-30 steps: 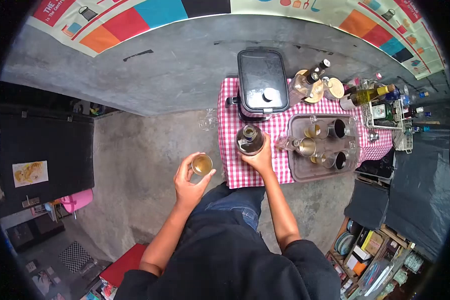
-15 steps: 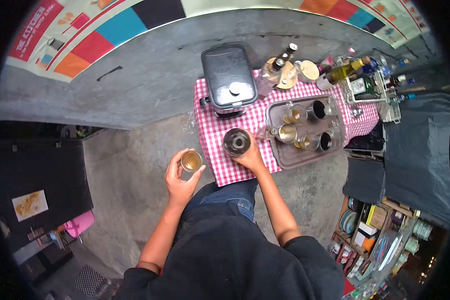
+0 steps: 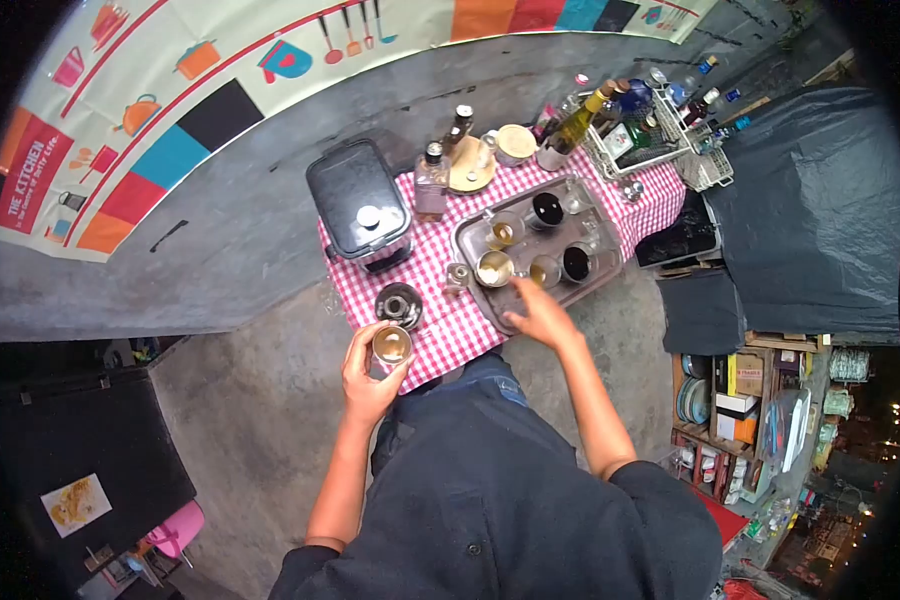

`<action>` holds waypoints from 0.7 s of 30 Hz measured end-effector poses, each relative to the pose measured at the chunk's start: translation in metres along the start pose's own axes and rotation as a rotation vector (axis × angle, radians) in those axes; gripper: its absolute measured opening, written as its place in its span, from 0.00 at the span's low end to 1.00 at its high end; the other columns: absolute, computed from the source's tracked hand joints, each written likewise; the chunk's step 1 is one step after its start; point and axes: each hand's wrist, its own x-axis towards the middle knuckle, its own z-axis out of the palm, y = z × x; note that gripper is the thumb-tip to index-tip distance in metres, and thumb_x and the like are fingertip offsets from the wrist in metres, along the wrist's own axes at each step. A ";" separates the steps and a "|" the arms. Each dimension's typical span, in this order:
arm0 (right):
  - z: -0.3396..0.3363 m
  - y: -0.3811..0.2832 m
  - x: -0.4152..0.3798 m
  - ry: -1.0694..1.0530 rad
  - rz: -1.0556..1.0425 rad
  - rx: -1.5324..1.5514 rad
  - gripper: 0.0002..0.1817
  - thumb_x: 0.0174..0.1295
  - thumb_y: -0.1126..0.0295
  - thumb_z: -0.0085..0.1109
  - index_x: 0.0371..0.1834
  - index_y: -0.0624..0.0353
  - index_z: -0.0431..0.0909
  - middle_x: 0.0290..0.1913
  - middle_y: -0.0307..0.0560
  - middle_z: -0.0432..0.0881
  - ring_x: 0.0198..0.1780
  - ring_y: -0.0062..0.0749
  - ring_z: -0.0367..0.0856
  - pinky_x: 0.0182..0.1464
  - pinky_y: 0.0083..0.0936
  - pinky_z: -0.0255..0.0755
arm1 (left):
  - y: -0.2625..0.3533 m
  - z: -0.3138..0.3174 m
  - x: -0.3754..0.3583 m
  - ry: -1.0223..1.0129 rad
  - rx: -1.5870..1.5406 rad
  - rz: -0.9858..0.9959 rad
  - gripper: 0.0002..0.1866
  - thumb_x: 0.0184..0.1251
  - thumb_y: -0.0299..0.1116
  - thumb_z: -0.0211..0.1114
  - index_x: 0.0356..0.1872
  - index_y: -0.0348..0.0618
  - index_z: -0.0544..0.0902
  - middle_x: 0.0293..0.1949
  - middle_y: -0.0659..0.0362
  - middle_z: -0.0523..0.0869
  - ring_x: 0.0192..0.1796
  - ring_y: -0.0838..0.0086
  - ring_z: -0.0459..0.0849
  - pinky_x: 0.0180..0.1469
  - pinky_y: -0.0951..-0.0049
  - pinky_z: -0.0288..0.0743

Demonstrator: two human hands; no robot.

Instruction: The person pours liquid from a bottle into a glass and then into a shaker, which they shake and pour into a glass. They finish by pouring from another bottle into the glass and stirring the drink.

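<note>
My left hand [image 3: 368, 378] holds a small clear glass [image 3: 392, 345] of amber liquid by its sides, thumb and fingers wrapped round it. Just beyond it, a dark round vessel [image 3: 398, 304] with a narrow middle stands on the red-and-white checked tablecloth [image 3: 432, 345]. Over the near edge of the brown tray [image 3: 570, 296], my right hand [image 3: 548, 318] is open, thumb and fingers apart. Its fingertips are close to a metal cup [image 3: 494, 268] on the tray; contact cannot be told. A small clear glass container [image 3: 457, 278] stands left of the tray.
Several glasses stand on the tray, among them two with dark contents [image 3: 546, 210]. A black lidded appliance [image 3: 358, 198] occupies the table's left. Behind are a squarish bottle [image 3: 431, 182], a round wooden board [image 3: 470, 165], a yellow-green bottle [image 3: 576, 128] and a white wire basket [image 3: 640, 140].
My right hand has let go of the dark round vessel and moved right to the tray, beside the metal cup. The left hand still holds its glass. The camera view has turned.
</note>
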 end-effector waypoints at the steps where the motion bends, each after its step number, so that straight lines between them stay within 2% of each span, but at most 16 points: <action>1: -0.015 0.010 -0.002 0.044 0.034 -0.010 0.40 0.53 0.68 0.70 0.69 0.65 0.63 0.66 0.62 0.71 0.67 0.55 0.71 0.66 0.40 0.68 | 0.000 0.009 0.003 -0.018 -0.040 -0.024 0.31 0.52 0.15 0.72 0.59 0.34 0.73 0.57 0.52 0.78 0.61 0.67 0.79 0.66 0.68 0.72; 3: -0.051 0.024 -0.001 0.058 0.007 -0.035 0.44 0.51 0.68 0.72 0.71 0.64 0.60 0.67 0.63 0.69 0.68 0.56 0.70 0.66 0.40 0.69 | 0.005 0.028 0.008 -0.027 -0.034 0.015 0.30 0.51 0.16 0.73 0.59 0.34 0.74 0.56 0.53 0.79 0.60 0.68 0.79 0.65 0.68 0.72; 4: -0.058 0.043 0.007 0.048 -0.004 -0.104 0.50 0.47 0.67 0.75 0.73 0.63 0.56 0.69 0.63 0.67 0.69 0.56 0.68 0.67 0.40 0.68 | 0.007 0.036 0.010 -0.056 0.000 -0.032 0.30 0.51 0.16 0.73 0.58 0.34 0.75 0.56 0.53 0.79 0.60 0.69 0.79 0.65 0.69 0.72; 8: -0.074 0.071 0.039 -0.082 -0.101 -0.119 0.56 0.43 0.66 0.78 0.75 0.63 0.52 0.71 0.64 0.64 0.70 0.56 0.67 0.69 0.39 0.67 | -0.002 0.077 0.013 -0.077 -0.026 -0.133 0.30 0.52 0.19 0.75 0.59 0.35 0.75 0.54 0.57 0.79 0.59 0.71 0.79 0.64 0.71 0.72; 10: -0.070 0.084 0.052 -0.151 -0.127 -0.152 0.56 0.43 0.66 0.78 0.75 0.63 0.52 0.71 0.64 0.64 0.70 0.56 0.68 0.69 0.39 0.67 | -0.008 0.099 0.015 -0.085 -0.094 -0.195 0.30 0.53 0.20 0.76 0.59 0.35 0.75 0.56 0.58 0.77 0.60 0.72 0.78 0.64 0.71 0.74; 11: -0.067 0.089 0.056 -0.206 -0.139 -0.197 0.56 0.43 0.67 0.78 0.75 0.64 0.52 0.71 0.64 0.65 0.69 0.56 0.68 0.69 0.39 0.67 | -0.014 0.108 0.015 -0.101 -0.038 -0.151 0.29 0.55 0.19 0.73 0.60 0.36 0.75 0.56 0.57 0.75 0.60 0.71 0.79 0.61 0.69 0.80; 17: -0.060 0.104 0.064 -0.286 -0.165 -0.181 0.56 0.43 0.67 0.78 0.75 0.63 0.52 0.70 0.65 0.65 0.68 0.56 0.69 0.68 0.39 0.68 | -0.063 0.165 0.022 -0.054 -0.095 -0.265 0.29 0.56 0.19 0.73 0.60 0.37 0.73 0.55 0.56 0.77 0.59 0.71 0.80 0.58 0.70 0.81; 19: -0.063 0.103 0.066 -0.317 -0.157 -0.158 0.56 0.44 0.67 0.78 0.75 0.63 0.51 0.70 0.66 0.65 0.69 0.56 0.69 0.69 0.39 0.67 | -0.086 0.180 0.027 -0.026 -0.142 -0.280 0.30 0.57 0.21 0.74 0.61 0.37 0.71 0.54 0.55 0.80 0.58 0.71 0.80 0.56 0.71 0.82; 21: -0.064 0.106 0.065 -0.317 -0.177 -0.151 0.55 0.45 0.66 0.78 0.75 0.65 0.52 0.70 0.66 0.65 0.69 0.56 0.69 0.69 0.39 0.67 | -0.086 0.192 0.034 0.022 -0.051 -0.306 0.30 0.57 0.25 0.76 0.58 0.38 0.69 0.51 0.53 0.82 0.55 0.71 0.82 0.52 0.70 0.81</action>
